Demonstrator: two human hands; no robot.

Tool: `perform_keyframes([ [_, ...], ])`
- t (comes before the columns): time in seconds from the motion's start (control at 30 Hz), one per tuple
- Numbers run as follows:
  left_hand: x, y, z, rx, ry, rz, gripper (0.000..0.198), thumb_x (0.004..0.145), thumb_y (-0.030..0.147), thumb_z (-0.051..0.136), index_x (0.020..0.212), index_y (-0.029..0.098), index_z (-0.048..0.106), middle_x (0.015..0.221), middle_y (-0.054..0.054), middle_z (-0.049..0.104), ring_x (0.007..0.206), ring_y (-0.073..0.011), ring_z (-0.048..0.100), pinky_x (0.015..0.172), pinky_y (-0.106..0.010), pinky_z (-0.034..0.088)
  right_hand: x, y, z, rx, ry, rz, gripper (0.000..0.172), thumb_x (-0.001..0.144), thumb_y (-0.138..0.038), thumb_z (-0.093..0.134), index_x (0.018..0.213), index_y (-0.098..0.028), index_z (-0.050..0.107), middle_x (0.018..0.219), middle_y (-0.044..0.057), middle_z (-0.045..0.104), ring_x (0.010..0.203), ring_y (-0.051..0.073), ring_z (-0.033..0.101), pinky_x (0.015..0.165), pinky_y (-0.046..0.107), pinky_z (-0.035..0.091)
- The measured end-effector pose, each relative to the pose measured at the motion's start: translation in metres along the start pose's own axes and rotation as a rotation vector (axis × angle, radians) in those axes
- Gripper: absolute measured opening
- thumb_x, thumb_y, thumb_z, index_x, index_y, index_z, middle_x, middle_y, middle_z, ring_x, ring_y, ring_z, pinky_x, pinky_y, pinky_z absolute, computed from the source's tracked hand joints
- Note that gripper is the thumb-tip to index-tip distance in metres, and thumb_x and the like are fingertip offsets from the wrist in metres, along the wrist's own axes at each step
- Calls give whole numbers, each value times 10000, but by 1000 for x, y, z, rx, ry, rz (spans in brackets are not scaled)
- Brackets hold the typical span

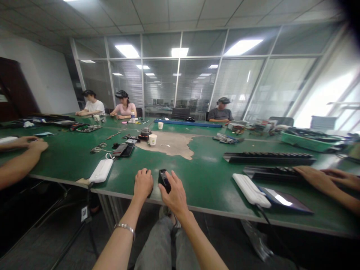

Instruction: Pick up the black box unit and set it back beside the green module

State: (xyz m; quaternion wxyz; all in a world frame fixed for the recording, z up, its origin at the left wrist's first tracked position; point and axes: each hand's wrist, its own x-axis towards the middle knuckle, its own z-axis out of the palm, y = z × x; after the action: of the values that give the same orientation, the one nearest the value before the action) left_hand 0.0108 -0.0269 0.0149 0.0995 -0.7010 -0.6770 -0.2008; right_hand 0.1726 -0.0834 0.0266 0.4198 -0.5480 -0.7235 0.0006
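A small black box-shaped device [163, 175] stands on the green table in front of me. My right hand [174, 192] is on its near side, thumb at the left and fingers over the top and right, gripping it. To the left, my left hand [143, 183] rests on the table near the edge with its fingers curled in. Whatever may be under those fingers is hidden. A short gap separates that hand from the black device.
A white power bank-like block [101, 170] lies left, another [250, 190] right beside a tablet [285, 199]. Ahead are a brown sheet [177, 144], a paper cup [152, 140] and black rails [270, 157]. Co-workers' hands [317, 176] are at both sides; several people sit opposite.
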Motion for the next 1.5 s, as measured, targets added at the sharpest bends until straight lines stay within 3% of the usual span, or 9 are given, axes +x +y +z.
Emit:
perform_keyframes([
  [0.17,0,0,-1,5,0,4,329,970,253,407,1223,217,614,1231,-117,557,1122,-259,482,937,-392,425,-3,4,5,-1,3,8,444,901,-316,575,1319,-169,605,1336,159,590,1246,278,551,1057,423,446],
  [0.43,0,1,-1,-12,-6,-4,327,976,257,401,1218,216,617,1238,-121,552,1137,-260,477,946,-394,419,-5,3,3,32,-2,5,430,906,-281,554,1325,-193,604,1255,123,627,1163,245,588,1006,376,480],
  [0.7,1,0,-1,-19,-27,-18,315,972,268,415,1212,232,616,1230,-111,551,1136,-256,467,953,-394,410,19,-2,-12,201,100,39,400,885,-317,578,1253,-179,653,1202,123,681,1118,240,631,998,393,487],
  [0.87,0,0,-2,-20,-33,-14,306,973,274,412,1196,230,616,1238,-110,541,1115,-250,471,944,-391,411,30,27,-26,276,217,98,412,879,-379,571,1222,-174,671,1206,115,690,1118,233,639,1026,401,470],
  [1.1,1,2,-3,-20,-35,-17,320,964,262,421,1210,217,620,1248,-114,550,1128,-254,469,952,-391,408,12,81,-21,173,189,163,449,830,-378,571,1196,-144,684,1183,136,697,1100,257,649,1014,438,477],
  [1.33,0,1,-4,-26,-45,-25,327,967,254,400,1202,221,625,1257,-113,547,1118,-251,472,943,-391,405,4,85,-13,133,186,119,444,845,-347,554,1225,-146,666,1212,145,678,1144,260,623,1031,452,463],
  [1.5,-1,2,-6,-33,-52,-31,341,967,245,398,1227,230,618,1262,-111,548,1139,-249,465,962,-385,397,0,84,-14,60,189,133,547,823,-398,607,1316,-161,611,1443,181,501,1310,314,492,1067,507,415],
])
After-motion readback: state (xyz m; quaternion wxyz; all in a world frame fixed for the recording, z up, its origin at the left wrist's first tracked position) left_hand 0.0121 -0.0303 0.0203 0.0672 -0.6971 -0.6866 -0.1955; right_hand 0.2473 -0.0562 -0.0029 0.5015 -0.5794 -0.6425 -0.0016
